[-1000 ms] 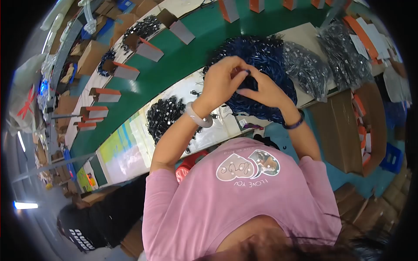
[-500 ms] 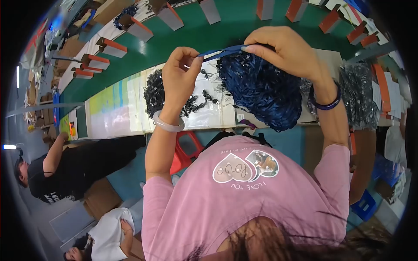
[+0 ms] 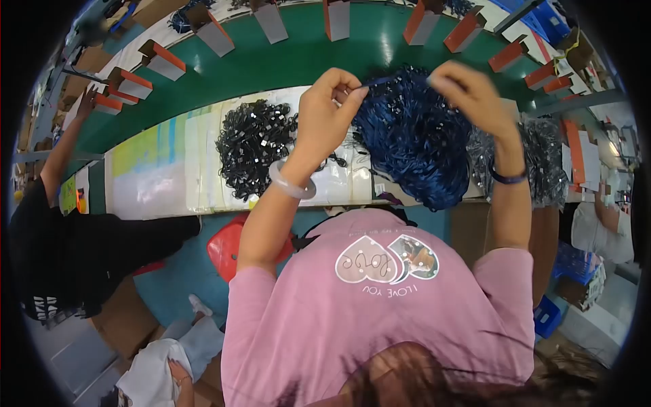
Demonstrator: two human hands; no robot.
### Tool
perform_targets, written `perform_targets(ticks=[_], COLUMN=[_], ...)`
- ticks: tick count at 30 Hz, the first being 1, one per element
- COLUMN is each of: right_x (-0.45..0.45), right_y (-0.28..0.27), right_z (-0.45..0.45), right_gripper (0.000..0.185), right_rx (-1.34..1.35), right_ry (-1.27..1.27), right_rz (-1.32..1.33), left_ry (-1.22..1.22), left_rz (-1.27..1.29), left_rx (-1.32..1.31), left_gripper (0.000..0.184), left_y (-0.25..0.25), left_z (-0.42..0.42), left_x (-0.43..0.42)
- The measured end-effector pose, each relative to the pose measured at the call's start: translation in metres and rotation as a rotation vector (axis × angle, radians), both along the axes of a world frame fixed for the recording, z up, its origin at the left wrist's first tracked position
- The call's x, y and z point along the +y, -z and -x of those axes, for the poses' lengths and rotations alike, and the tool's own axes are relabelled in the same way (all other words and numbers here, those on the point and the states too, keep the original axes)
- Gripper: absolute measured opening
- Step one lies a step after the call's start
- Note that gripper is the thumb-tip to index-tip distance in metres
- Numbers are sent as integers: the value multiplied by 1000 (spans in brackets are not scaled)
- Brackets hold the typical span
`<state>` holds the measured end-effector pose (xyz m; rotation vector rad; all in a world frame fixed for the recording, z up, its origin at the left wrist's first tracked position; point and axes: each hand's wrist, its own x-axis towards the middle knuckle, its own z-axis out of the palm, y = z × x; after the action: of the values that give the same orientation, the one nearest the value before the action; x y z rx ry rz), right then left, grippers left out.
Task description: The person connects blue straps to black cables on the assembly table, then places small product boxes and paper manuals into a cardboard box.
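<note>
Upper centre of the frame: left hand (image 3: 324, 115), thumb and index pressed together, apparently pinching a narrow blue strand (image 3: 383, 81). Upper right of centre: right hand (image 3: 478, 102), blurred, fingers bent; cannot tell whether gripping the strand's far end or nothing. Half a second ago, a blue strand stretched between both hands; now no clear line across to the right. Judging from that: strand in mid-handling, left pinch kept, right grip uncertain. Just right of centre, below the gap between hands: blue bundle (image 3: 413, 149), on the worktop (image 3: 152, 180). Left of centre, apart from the bundle: black cord pile (image 3: 254, 149). Farther right: clear bags (image 3: 542, 163). Along the top: orange-and-white boxes (image 3: 337, 20).
</note>
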<state>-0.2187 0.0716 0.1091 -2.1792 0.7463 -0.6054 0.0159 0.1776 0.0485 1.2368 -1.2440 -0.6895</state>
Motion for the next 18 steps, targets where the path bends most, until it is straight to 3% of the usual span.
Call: perform_targets(ticks=[2, 4, 8, 9, 12, 14, 16, 18], right_x=[-1, 12, 44, 49, 57, 54, 52, 52], right_y=[32, 23, -4, 0, -7, -4, -5, 3], right_z=[2, 0, -28, -35, -56, -65, -68, -68], right_gripper=[21, 23, 21, 19, 17, 17, 17, 17], right_rx=[337, 377, 125, 29, -35, -54, -6, -24], right_ry=[-213, -216, -104, -153, -274, -354, -381, -340], right_rz=[140, 22, -376, -384, -448, -495, -481, -423], left_ry=[29, 112, 371, 474, 659, 808, 792, 755], left_rz=[-48, -39, -179, -257, -318, -387, -516, -576], left_rx=[30, 3, 212, 209, 262, 248, 392, 153], left_gripper=[11, 11, 20, 33, 46, 45, 38, 27], left_y=[2, 10, 20, 25, 60, 55, 53, 56], left_z=[-4, -11, -16, -17, -9, 0, 7, 1], left_x=[2, -2, 0, 0, 0, 7, 11, 14])
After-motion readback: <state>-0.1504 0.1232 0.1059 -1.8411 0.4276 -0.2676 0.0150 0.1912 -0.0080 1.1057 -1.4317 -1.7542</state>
